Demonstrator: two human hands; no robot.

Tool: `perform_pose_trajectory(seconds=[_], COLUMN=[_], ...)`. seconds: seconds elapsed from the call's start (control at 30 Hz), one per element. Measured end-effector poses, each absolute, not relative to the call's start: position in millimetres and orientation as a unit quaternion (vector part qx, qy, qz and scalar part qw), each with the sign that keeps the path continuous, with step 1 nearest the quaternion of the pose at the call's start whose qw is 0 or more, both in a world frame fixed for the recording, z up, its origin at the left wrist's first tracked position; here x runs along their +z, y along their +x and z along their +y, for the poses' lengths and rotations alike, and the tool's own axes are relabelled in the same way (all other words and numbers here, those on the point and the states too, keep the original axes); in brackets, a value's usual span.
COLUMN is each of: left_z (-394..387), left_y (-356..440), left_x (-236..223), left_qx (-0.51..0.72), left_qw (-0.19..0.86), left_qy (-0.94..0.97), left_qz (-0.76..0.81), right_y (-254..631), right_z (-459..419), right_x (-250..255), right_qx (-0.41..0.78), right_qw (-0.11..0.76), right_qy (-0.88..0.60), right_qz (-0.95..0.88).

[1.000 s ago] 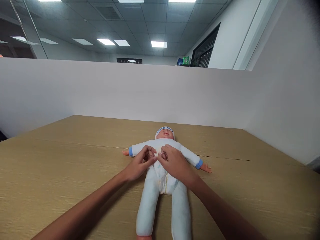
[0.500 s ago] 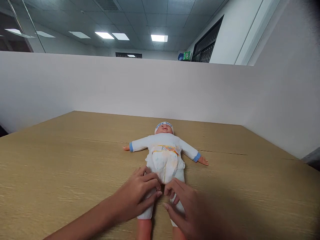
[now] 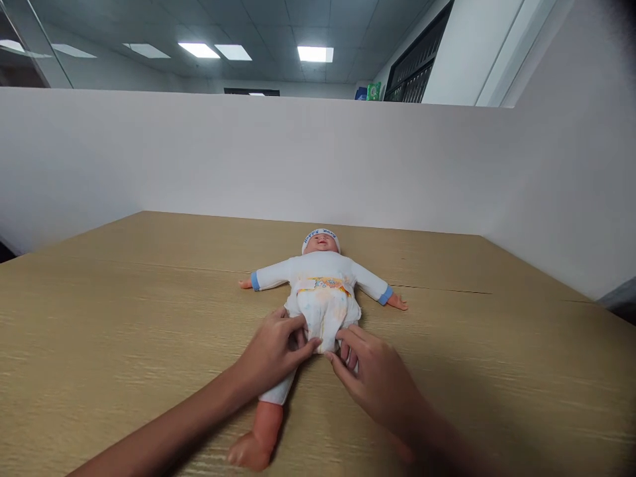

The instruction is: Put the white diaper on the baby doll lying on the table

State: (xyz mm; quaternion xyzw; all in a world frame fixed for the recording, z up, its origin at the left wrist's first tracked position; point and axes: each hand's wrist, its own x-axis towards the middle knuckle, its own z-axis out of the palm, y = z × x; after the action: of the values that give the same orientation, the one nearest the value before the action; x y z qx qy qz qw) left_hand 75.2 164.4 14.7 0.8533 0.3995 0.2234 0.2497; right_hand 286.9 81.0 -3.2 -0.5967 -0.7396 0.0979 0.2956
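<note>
A baby doll [image 3: 320,264] in white clothes with blue cuffs lies on its back, head away from me and arms spread. Around its hips is a white diaper [image 3: 325,311] with an orange-edged printed waistband. My left hand [image 3: 278,351] is closed on the diaper's edge at the left leg opening, thumb near the crotch. On the other side, my right hand [image 3: 372,377] pinches the diaper's edge by the right leg, fingers curled. The doll's left-side foot [image 3: 256,444] shows bare below its white trouser leg. My right hand and forearm cover most of the other leg.
The doll lies on a wood-grain table [image 3: 149,298] with a thin seam across it. A pale partition [image 3: 298,159] rises behind the table and along its right side. Beyond it stand a green package [image 3: 373,91] and a dark barred window [image 3: 420,56].
Both hands have moved up from the doll's upper thighs to the diaper's leg edges and closed there. The doll's legs have spread apart. The view has tilted slightly down.
</note>
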Motion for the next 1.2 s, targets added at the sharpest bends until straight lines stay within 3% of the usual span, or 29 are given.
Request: perform_pose_trajectory(seconds=[0.37,0.7,0.8,1.03,1.2], left_z=[158,159,161,167,163], left_y=[67,72,70,67,63], left_x=[10,7,3,-5,-6], left_qx=[0.292,0.280,0.315,0.389,0.390], left_qw=[0.221,0.252,0.293,0.497,0.503], left_qy=[0.867,0.854,0.820,0.694,0.664], left_qz=[0.338,0.359,0.378,0.346,0.392], right_y=[280,277,281,300,302], right_z=[68,73,78,83,78], right_x=[-6,-7,-8,-1,2], right_qx=[0.117,0.105,0.149,0.197,0.194], right_qw=[0.347,0.358,0.378,0.426,0.403], right_qy=[-0.588,-0.596,-0.629,-0.665,-0.658], right_qz=[-0.721,-0.711,-0.663,-0.581,-0.606])
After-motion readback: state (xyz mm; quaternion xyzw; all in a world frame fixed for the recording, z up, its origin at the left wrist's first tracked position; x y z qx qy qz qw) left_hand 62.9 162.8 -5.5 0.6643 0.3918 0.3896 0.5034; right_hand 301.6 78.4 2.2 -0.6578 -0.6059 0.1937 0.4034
